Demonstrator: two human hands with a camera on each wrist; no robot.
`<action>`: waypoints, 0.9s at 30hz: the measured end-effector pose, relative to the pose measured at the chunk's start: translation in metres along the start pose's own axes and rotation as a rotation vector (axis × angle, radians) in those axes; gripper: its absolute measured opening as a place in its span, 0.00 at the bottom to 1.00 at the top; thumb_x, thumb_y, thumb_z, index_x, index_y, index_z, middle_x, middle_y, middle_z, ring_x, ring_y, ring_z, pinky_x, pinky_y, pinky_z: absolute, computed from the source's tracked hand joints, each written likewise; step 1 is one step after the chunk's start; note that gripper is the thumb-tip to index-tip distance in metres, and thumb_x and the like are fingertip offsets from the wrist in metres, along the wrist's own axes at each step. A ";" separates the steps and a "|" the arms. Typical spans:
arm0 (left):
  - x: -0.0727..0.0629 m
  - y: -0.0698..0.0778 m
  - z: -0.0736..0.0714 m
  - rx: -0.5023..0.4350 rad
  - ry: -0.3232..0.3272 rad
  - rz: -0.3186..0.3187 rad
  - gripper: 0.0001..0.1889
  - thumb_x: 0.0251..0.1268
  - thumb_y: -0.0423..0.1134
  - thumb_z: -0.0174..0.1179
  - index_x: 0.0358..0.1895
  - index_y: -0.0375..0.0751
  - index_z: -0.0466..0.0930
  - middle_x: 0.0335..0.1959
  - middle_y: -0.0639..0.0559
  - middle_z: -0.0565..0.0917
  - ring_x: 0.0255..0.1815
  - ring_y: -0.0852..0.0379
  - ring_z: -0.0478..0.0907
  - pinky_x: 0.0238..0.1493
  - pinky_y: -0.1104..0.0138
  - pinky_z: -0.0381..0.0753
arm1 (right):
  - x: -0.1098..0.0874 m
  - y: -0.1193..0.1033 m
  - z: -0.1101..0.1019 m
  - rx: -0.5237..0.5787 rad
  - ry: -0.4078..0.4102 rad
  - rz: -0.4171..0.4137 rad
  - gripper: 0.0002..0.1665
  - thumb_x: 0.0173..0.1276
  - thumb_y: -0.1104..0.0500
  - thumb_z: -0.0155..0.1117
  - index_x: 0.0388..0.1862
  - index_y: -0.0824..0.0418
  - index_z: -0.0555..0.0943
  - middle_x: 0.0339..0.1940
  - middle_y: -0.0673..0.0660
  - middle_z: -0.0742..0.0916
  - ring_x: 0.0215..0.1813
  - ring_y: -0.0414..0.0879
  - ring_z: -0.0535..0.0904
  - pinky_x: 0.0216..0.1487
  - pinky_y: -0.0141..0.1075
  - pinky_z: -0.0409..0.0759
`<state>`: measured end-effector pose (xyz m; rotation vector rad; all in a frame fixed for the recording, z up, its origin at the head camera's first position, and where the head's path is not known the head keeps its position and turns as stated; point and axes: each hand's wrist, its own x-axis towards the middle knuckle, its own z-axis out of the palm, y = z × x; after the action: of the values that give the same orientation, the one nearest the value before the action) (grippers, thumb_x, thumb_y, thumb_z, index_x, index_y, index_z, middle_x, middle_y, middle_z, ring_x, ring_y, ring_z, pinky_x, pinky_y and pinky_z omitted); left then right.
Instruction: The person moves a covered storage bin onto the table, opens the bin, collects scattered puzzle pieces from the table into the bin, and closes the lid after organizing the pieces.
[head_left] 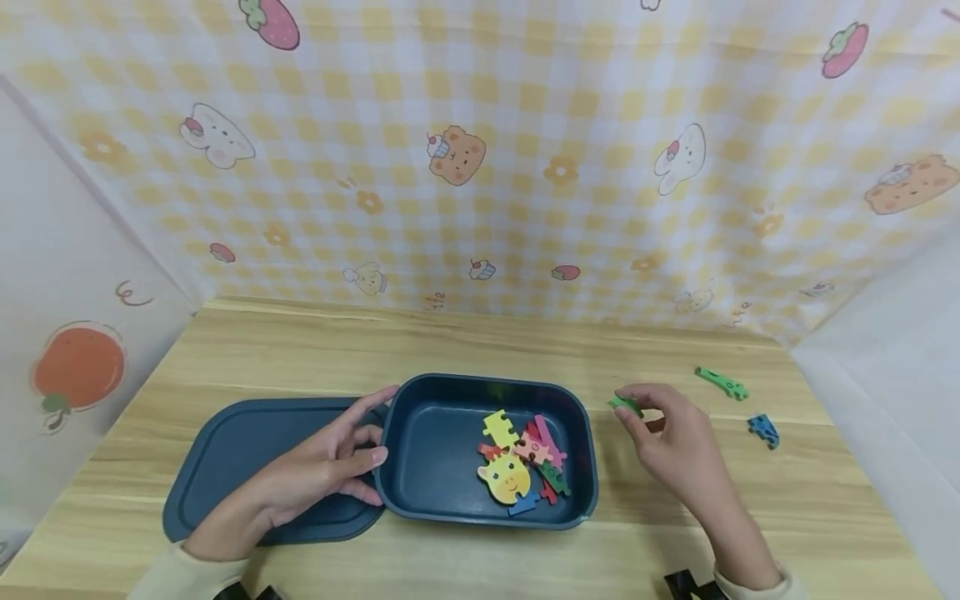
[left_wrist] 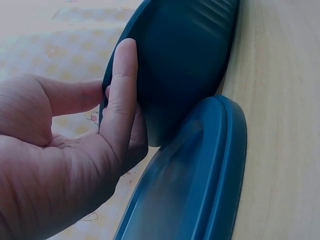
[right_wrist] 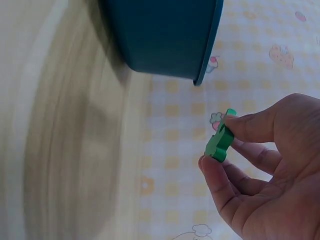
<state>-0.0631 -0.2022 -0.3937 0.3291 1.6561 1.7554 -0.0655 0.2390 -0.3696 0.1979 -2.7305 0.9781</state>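
Note:
A dark blue box [head_left: 427,467] with an open top stands on the table. My left hand [head_left: 330,458] holds its left wall, the thumb at the rim and the fingers along the outside [left_wrist: 125,85]. Inside, mostly to the right, lie colourful puzzle pieces, among them a yellow animal-face piece [head_left: 506,478], a yellow piece [head_left: 500,429] and a pink piece [head_left: 551,440]. My right hand [head_left: 678,442] pinches a small green puzzle piece [right_wrist: 220,142] between thumb and fingertips, right of the box and above the tabletop.
The dark blue lid [head_left: 247,454] lies left of the box, partly beneath my left forearm. Farther right on the table are a long green piece [head_left: 722,383] and a blue piece [head_left: 763,431]. A yellow checked cloth [head_left: 510,225] hangs behind the table.

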 end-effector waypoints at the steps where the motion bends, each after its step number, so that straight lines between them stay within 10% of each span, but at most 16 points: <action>1: 0.000 0.000 0.000 0.003 0.000 0.000 0.44 0.85 0.38 0.54 0.88 0.59 0.34 0.49 0.47 0.68 0.44 0.55 0.82 0.51 0.55 0.93 | -0.002 -0.001 0.001 0.010 0.002 -0.005 0.12 0.71 0.65 0.73 0.52 0.60 0.88 0.53 0.59 0.91 0.52 0.54 0.87 0.41 0.29 0.86; 27: 0.001 -0.001 -0.002 0.003 -0.013 -0.011 0.44 0.85 0.38 0.54 0.88 0.59 0.33 0.48 0.48 0.65 0.42 0.55 0.83 0.52 0.55 0.92 | -0.030 -0.050 0.023 0.118 -0.223 -0.102 0.13 0.69 0.64 0.76 0.49 0.50 0.88 0.56 0.50 0.88 0.47 0.38 0.82 0.42 0.28 0.86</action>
<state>-0.0644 -0.2031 -0.3946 0.3310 1.6485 1.7393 -0.0302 0.1871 -0.3645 0.4901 -2.8263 1.1511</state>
